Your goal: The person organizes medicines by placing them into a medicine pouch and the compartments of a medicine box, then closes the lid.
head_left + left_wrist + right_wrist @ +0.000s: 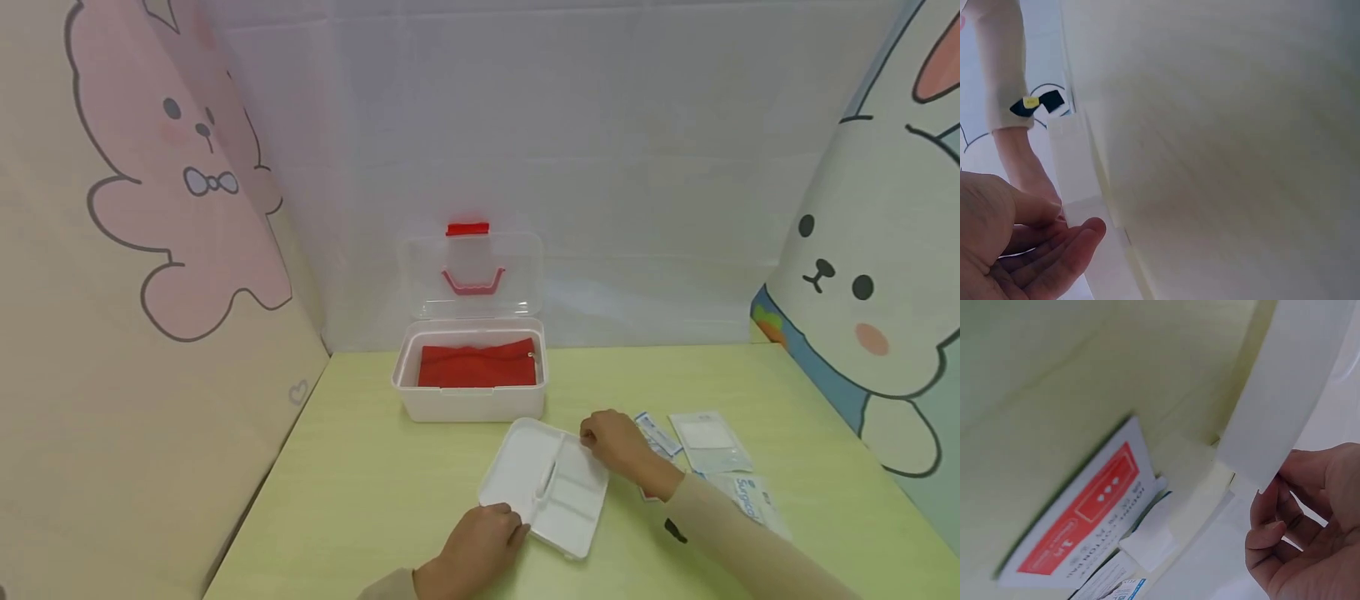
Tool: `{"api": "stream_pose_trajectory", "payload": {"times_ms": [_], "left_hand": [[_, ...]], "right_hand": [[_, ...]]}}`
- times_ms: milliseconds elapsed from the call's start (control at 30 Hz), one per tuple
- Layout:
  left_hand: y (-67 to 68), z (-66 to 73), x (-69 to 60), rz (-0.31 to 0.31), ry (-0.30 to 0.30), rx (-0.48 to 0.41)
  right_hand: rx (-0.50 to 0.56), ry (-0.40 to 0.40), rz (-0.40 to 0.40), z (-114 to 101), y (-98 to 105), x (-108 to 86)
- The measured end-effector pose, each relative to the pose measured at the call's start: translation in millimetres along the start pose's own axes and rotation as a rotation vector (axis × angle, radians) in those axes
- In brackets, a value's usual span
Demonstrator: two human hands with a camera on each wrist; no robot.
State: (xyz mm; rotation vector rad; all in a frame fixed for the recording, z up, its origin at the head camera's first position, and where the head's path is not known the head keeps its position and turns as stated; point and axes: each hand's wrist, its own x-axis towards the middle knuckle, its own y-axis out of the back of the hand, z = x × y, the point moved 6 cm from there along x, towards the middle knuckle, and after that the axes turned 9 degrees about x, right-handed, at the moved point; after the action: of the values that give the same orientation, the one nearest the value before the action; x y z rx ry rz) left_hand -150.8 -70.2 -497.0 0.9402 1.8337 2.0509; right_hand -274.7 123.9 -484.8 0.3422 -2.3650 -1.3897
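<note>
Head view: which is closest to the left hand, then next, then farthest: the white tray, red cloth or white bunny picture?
1. White tray, right at the left hand.
2. Red cloth, ahead, in the box.
3. White bunny picture, far right.

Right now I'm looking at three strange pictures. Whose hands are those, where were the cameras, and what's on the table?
Those are one person's two bare hands; there is no robot. The widest picture comes from a camera on the person's head, looking forward and down. The other two come from cameras on each wrist, so things look close and tipped sideways.

The left hand and right hand hold opposite edges of a white tray with compartments. Behind it on the yellow table stands a white box, its clear lid open, something red inside. Packets lie to the right, including an iodine cotton pad packet.
</note>
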Motion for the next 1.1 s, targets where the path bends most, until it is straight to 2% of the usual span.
{"api": "stream_pose_trajectory", "payload": {"times_ms": [133,367,500,733,933,1100], "left_hand": [[-4.0,-10.8,3.1,-0.025,0.086,-0.046],[-9.0,-27.8,9.1,-0.059,0.162,-0.17],[-12.6,-40.3,14.6,-0.066,0.211,-0.201],[-13.7,-58.7,26.2,-0.023,0.266,-0.235],[-20.7,-72.0,28.0,-0.016,0.34,-0.271],[-25.2,-80.2,35.3,-0.002,0.372,-0.356]], "right_hand": [[0.019,-0.016,-0.012,0.4,3.8,-8.0],[0.016,-0.044,0.002,1.1,9.5,-24.2],[0.01,-0.067,-0.002,0.2,9.8,-33.3],[-0.014,-0.141,-0.039,-3.4,5.1,-45.7],[-0.019,-0.165,-0.067,-7.2,-0.9,-52.9],[-0.03,-0.182,-0.049,-8.2,0.9,-58.4]]}}
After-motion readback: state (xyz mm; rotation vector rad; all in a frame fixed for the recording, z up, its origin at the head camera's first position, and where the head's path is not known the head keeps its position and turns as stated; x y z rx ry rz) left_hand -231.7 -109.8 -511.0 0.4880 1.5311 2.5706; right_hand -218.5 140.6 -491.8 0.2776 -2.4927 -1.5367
